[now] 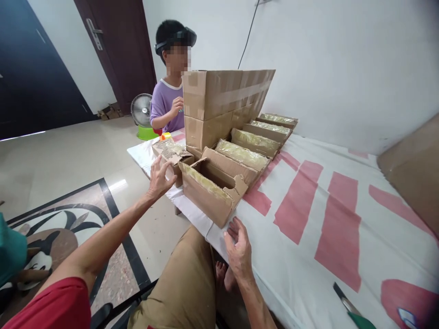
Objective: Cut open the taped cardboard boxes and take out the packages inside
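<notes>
My left hand (159,177) reaches forward with fingers spread, just short of a small crumpled cardboard box (172,153) at the table's left corner. My right hand (239,249) rests near the table edge, fingers loosely apart, right below an open cardboard box (209,190) with yellowish tape on its rim. Neither hand holds anything. Behind that box runs a row of several similar taped boxes (254,142), and a large upright carton (219,103) stands beside them.
The table wears a white cloth with pink stripes (308,205). A knife with a green handle (350,306) lies at the lower right. A person in a purple shirt (169,103) sits behind the carton. A small fan (141,109) stands on the floor. Flat cardboard (411,178) leans at right.
</notes>
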`<state>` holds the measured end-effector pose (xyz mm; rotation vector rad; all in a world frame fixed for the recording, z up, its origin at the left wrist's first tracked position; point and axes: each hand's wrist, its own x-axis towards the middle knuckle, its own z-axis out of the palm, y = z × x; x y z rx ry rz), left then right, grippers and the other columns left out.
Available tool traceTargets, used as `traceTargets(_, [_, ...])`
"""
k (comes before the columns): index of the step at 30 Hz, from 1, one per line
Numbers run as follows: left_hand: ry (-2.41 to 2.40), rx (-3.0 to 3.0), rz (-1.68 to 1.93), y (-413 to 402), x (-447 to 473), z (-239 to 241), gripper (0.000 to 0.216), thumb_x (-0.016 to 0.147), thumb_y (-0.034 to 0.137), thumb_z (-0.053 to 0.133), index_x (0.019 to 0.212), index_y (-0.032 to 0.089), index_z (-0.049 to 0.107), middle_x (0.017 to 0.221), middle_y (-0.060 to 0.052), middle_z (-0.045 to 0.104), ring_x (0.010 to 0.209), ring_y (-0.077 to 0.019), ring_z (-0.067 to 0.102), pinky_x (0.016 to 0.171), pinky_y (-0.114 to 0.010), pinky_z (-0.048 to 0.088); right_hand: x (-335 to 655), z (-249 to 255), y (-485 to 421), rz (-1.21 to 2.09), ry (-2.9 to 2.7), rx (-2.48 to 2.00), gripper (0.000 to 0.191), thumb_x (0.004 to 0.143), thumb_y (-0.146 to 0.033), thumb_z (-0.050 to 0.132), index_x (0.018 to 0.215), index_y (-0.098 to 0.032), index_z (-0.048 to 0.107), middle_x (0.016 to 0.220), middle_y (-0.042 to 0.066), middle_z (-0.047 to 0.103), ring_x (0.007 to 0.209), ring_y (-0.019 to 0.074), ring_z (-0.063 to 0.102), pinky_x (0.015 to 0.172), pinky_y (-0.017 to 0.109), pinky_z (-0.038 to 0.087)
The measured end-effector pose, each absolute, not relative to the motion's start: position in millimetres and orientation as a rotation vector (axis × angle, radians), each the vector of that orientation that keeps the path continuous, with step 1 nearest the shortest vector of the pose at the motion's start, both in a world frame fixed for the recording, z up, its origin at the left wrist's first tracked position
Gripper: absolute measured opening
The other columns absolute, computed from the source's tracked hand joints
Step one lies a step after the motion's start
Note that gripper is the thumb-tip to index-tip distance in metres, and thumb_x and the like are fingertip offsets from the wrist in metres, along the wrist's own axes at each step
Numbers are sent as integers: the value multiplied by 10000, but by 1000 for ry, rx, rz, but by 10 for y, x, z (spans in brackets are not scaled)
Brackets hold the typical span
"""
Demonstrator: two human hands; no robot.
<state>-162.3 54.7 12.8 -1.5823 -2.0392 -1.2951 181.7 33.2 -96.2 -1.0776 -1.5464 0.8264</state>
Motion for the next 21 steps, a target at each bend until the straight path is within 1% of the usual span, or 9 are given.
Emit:
traceTargets(2, [-2006,-1635,-1281,656,-1662,165,431,771,314,761,1179,202,677,1501,-174,505,1461,-402,402,1227,-604,303,1830,-956,336,847,-1547,-1112,488,899,-373,588,1351,-188,584,1348,168,671,1119,265,713,954,450,620])
traceTargets(4, [-2005,-1639,-1315,749,-1682,190,325,822,311,719,1127,199,689,1393,-160,593,1380,-365,495,1200,-569,359,1842,-942,336,865,-1544,-1155,493,898,-376,593,1353,-188,586,1330,166,681,1092,262,722,955,450,618])
traceTargets(7, [-2009,-1582,-1382,850,-1693,198,211,846,271,671,1040,197,702,1271,-135,664,1246,-321,594,1131,-515,449,1854,-925,334,875,-1547,-1178,482,896,-370,600,1345,-193,601,1301,160,699,1073,263,728,959,452,616])
traceTargets(10, [-1983,-1539,-1416,883,-1713,188,142,830,229,647,956,205,709,1207,-113,701,1179,-295,624,1062,-467,509,1859,-927,334,867,-1554,-1175,470,898,-364,602,1338,-200,612,1297,157,704,1071,267,729,959,459,618])
traceTargets(13, [-1965,-1527,-1441,821,-1771,196,134,851,208,592,923,215,705,1153,-95,723,1115,-268,642,994,-435,548,1858,-939,338,856,-1556,-1176,467,898,-369,602,1332,-198,613,1292,158,707,1069,269,731,945,460,626])
traceTargets(18, [-1938,-1489,-1463,558,-1908,245,151,907,243,546,846,226,683,979,-88,735,1022,-263,659,988,-441,534,1836,-918,344,854,-1552,-1131,462,886,-386,602,1302,-185,618,1296,164,698,1117,272,716,967,453,618])
traceTargets(21, [-1937,-1481,-1469,443,-1968,268,131,898,257,558,839,223,670,948,-84,718,1026,-262,660,983,-433,534,1824,-890,344,858,-1551,-1126,457,879,-385,605,1288,-182,621,1292,163,697,1127,274,711,971,456,616])
